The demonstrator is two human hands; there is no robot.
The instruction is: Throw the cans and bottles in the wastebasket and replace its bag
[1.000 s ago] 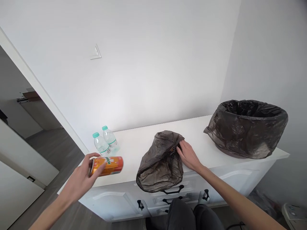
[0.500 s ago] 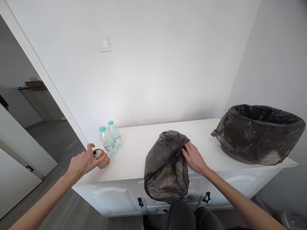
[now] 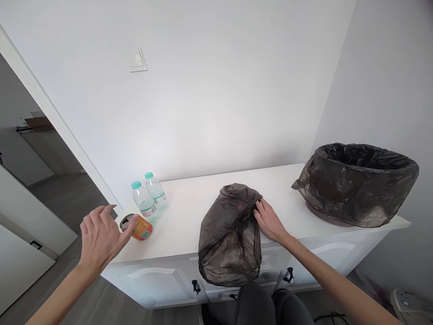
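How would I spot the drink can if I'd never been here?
Find the white cabinet, then the left end of its top, where two clear bottles stand. Just in front of them, by the left hand, is the can: orange, with a bare metal top, unlike the teal-capped bottles.

Left hand [image 3: 101, 235], thumb [image 3: 128, 229] spread wide from fingers [image 3: 105, 218]; right hand [image 3: 269, 221] back upward, right forearm [image 3: 321, 272] slanting inward.

1.0 s ago: orange can [image 3: 143, 229] sideways in left hand [image 3: 99, 235]. Now: I see it upright on worktop [image 3: 182, 216], fingers [image 3: 105, 217] loosened, drawn back.
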